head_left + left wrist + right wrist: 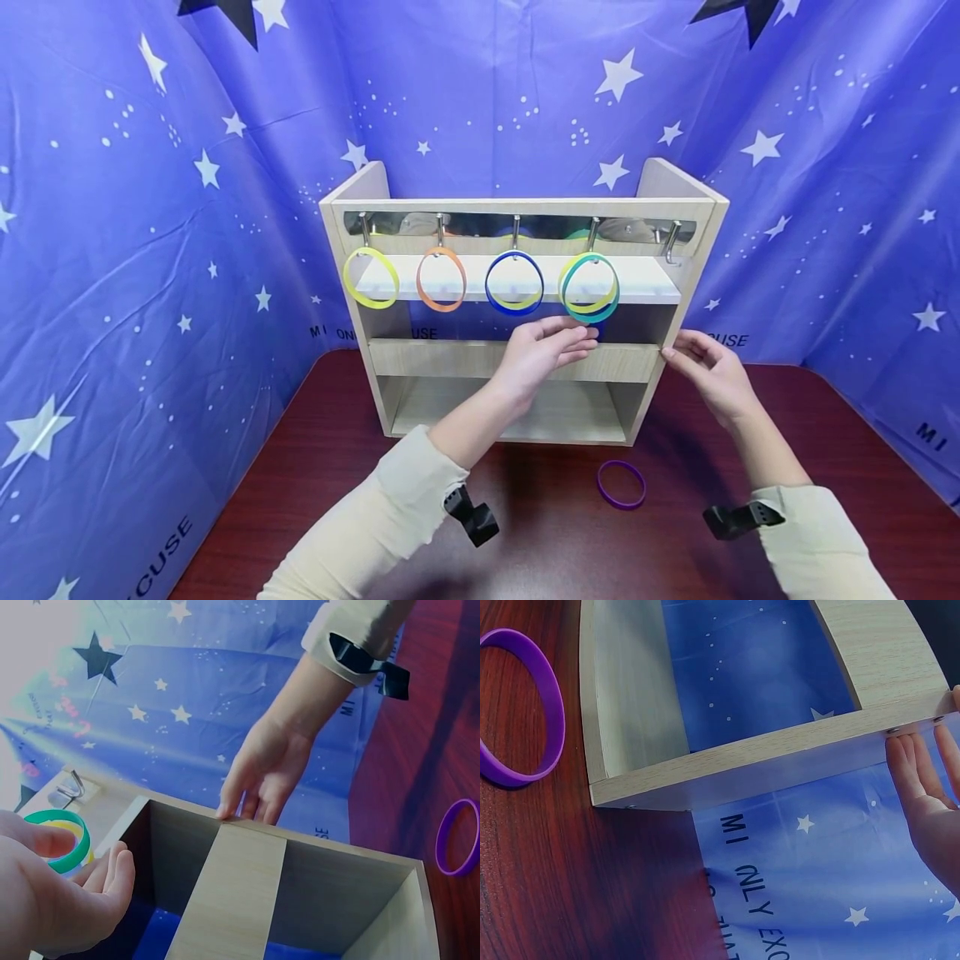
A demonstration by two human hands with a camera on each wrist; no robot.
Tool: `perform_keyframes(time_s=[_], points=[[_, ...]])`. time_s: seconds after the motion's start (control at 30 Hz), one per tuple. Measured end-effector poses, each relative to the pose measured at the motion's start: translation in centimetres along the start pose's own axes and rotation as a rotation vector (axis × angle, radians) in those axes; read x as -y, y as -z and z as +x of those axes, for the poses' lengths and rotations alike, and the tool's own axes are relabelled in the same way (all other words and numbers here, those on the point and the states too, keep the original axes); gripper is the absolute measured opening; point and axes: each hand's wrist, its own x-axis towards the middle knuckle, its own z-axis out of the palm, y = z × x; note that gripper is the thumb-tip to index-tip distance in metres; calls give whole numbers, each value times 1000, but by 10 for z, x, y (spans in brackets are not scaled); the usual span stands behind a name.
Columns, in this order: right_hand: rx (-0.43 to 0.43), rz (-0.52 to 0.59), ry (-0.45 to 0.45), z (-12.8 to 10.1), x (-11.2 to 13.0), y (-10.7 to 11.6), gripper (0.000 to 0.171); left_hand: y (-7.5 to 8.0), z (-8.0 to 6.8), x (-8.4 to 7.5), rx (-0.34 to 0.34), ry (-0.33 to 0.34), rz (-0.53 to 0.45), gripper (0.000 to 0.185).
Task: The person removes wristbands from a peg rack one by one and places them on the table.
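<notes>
My left hand point(542, 354) is just below the teal wristband point(612, 310), which hangs with a yellow wristband point(564, 302) on the fourth hook point(593, 233). Its fingers point right, loosely extended; whether they touch the bands cannot be told. My right hand point(712, 375) rests against the right side of the wooden rack point(495, 362), thumb at the front edge and fairly straight fingers on the outer face, as the right wrist view point(926, 780) also shows. On the table in front lies a purple wristband point(622, 507).
Along the metal strip point(480, 225) hang a yellow band point(392, 271) at far left, an orange band point(462, 275), and a blue band point(487, 287) with yellow behind it. The rightmost hook point(670, 242) is bare. Blue star-patterned cloth point(480, 100) surrounds the dark red table point(300, 500).
</notes>
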Motion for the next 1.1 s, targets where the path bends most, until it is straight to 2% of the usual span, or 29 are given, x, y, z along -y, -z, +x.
perform_keyframes(time_s=[0.3, 0.57, 0.83, 1.1], points=[[-1, -20, -7, -2, 0, 1, 30, -4, -2, 3, -11, -32, -22, 31], [1, -24, -11, -1, 1, 1, 30, -9, -1, 4, -51, -52, -63, 29], [3, -9, -3, 0, 0, 1, 30, -14, 1, 6, -122, -105, -138, 28], [1, -42, -1, 1, 0, 2, 29, -16, -1, 3, -209, -178, -173, 26]])
